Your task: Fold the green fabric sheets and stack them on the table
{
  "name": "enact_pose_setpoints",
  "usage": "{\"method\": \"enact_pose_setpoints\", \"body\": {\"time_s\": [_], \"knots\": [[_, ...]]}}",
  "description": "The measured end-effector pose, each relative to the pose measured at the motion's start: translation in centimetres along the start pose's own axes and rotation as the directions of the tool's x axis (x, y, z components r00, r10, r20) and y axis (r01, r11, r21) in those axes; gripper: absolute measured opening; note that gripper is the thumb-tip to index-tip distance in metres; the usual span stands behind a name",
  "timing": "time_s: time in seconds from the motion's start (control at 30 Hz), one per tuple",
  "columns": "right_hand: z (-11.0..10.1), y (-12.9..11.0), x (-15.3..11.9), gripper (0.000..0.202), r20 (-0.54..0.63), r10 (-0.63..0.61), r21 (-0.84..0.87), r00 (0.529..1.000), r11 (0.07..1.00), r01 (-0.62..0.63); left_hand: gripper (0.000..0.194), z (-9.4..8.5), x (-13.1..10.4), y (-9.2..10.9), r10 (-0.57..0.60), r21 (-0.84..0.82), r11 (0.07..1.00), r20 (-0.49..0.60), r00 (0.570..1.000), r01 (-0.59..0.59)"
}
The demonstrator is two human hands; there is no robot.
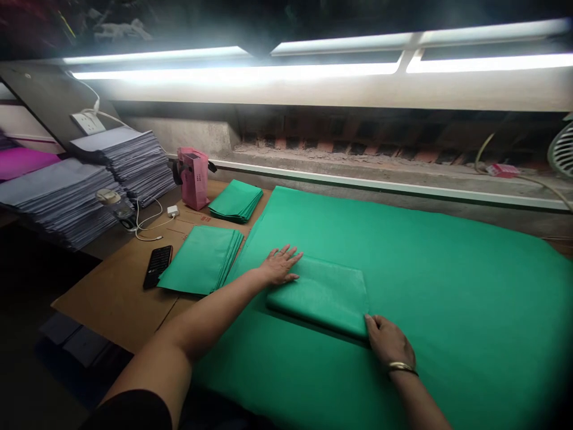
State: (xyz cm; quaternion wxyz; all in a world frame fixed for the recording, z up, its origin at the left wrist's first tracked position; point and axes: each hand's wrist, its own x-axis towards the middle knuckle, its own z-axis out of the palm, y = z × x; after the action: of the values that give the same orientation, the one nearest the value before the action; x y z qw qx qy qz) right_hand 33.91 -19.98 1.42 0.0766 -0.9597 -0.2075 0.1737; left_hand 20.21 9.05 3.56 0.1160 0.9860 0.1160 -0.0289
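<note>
A folded green sheet [329, 292], thick along its near edge, lies on a large spread of green sheet material [439, 263]. My left hand [280, 266] rests flat on its upper left corner with the fingers spread. At its lower right corner, my right hand [390, 341] pinches the edge between thumb and fingers; a bracelet circles that wrist. To the left lies a fanned stack of folded green sheets [201, 257]. Behind that stack sits a smaller green stack [237, 199].
A phone [157, 266] lies on brown cardboard [102, 292] beside a white charger [172, 211] and cable. A pink bag [194, 179] stands behind. Tall grey stacks [58, 197] fill the left. A fan [563, 149] is at far right, under bright tube lights [242, 73].
</note>
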Motion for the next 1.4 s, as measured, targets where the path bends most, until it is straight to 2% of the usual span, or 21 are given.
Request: {"method": "enact_pose_setpoints", "body": {"time_s": [0.07,0.13,0.23,0.3,0.33,0.43,0.5,0.53,0.6,0.73,0.8,0.87,0.93,1.0,1.03,1.1,1.17,1.2,1.23,1.33,1.4], "knots": [[0.0,0.7,0.2,0.043,0.019,-0.016,-0.008,1.0,1.0,0.016,0.072,1.2,1.0,-0.6,0.015,-0.01,1.0,0.098,0.995,-0.015],[-0.4,1.5,0.4,0.043,0.062,-0.042,-0.019,0.997,0.999,0.043,0.073,2.3,1.4,-1.4,-0.002,-0.035,0.999,0.119,0.993,0.006],[-0.9,0.5,1.0,0.041,-0.092,-0.073,-0.127,0.993,0.99,0.061,0.073,3.4,1.4,-2.4,0.008,-0.057,0.998,0.077,0.997,-0.003],[-0.5,-2.9,1.5,0.048,-0.224,-0.141,-0.249,0.964,0.965,0.084,0.072,3.6,1.4,-2.6,0.009,-0.062,0.998,0.066,0.998,-0.005],[0.0,-5.4,1.8,0.05,-0.227,-0.201,-0.3,0.953,0.945,0.128,0.071,3.7,1.4,-2.6,0.005,-0.06,0.998,0.066,0.998,-0.001],[2.0,-13.3,2.8,0.053,-0.016,-0.431,-0.324,0.902,0.856,0.403,0.066,3.6,1.5,-2.6,-0.016,-0.043,0.999,0.077,0.997,0.02],[2.9,-16.0,4.1,0.054,0.094,-0.527,-0.295,0.845,0.796,0.529,0.061,3.5,1.5,-2.5,-0.017,-0.03,0.999,0.089,0.996,0.02],[2.9,-15.9,4.9,0.055,0.117,-0.541,-0.289,0.833,0.784,0.55,0.059,3.4,1.6,-2.6,-0.014,-0.026,1.0,0.095,0.995,0.017],[2.3,-13.3,7.2,0.057,0.095,-0.5,-0.31,0.861,0.807,0.503,0.059,3.4,1.6,-2.6,-0.007,-0.026,1.0,0.107,0.994,0.01],[0.0,-5.1,11.2,0.064,-0.053,-0.232,-0.419,0.971,0.888,0.189,0.06,3.4,1.8,-2.8,-0.014,-0.058,0.998,0.128,0.992,0.022],[0.0,-4.6,10.2,0.069,-0.08,-0.169,-0.453,0.982,0.884,0.115,0.06,3.3,1.9,-2.9,-0.021,-0.081,0.996,0.147,0.989,0.034],[1.7,-7.4,6.8,0.073,-0.041,-0.252,-0.455,0.967,0.866,0.206,0.059,3.0,2.1,-2.9,-0.03,-0.098,0.994,0.18,0.983,0.048],[4.8,-12.3,2.0,0.073,0.052,-0.465,-0.379,0.884,0.809,0.449,0.058,2.6,2.2,-2.9,-0.043,-0.106,0.992,0.209,0.977,0.067],[7.8,-17.3,-2.6,0.074,0.056,-0.676,-0.251,0.735,0.703,0.665,0.056,2.3,2.3,-2.8,-0.058,-0.104,0.991,0.228,0.972,0.084],[8.9,-19.1,-4.3,0.073,0.049,-0.741,-0.185,0.67,0.653,0.735,0.056,2.1,2.3,-2.7,-0.065,-0.1,0.991,0.233,0.97,0.09],[9.7,-20.4,-6.1,0.073,0.02,-0.808,-0.109,0.589,0.583,0.805,0.057,1.9,2.2,-2.5,-0.075,-0.086,0.991,0.242,0.967,0.098],[9.1,-18.2,-6.1,0.073,0.025,-0.824,-0.112,0.566,0.56,0.821,0.059,1.9,2.2,-2.4,-0.084,-0.066,0.993,0.246,0.966,0.103],[8.5,-16.0,-5.6,0.073,0.032,-0.812,-0.14,0.583,0.574,0.807,0.06,2.0,2.1,-2.4,-0.087,-0.056,0.993,0.245,0.965,0.104],[7.7,-13.2,-5.0,0.072,0.032,-0.783,-0.184,0.621,0.606,0.774,0.061,2.0,2.2,-2.5,-0.09,-0.048,0.993,0.243,0.966,0.105],[5.4,-4.1,-3.2,0.073,-0.034,-0.588,-0.346,0.808,0.766,0.542,0.065,2.0,2.3,-2.4,-0.088,-0.026,0.995,0.23,0.969,0.097],[4.4,0.6,-2.7,0.074,-0.101,-0.453,-0.416,0.886,0.828,0.376,0.071,1.7,2.1,-1.5,-0.103,0.0,0.994,0.221,0.97,0.106]]}}
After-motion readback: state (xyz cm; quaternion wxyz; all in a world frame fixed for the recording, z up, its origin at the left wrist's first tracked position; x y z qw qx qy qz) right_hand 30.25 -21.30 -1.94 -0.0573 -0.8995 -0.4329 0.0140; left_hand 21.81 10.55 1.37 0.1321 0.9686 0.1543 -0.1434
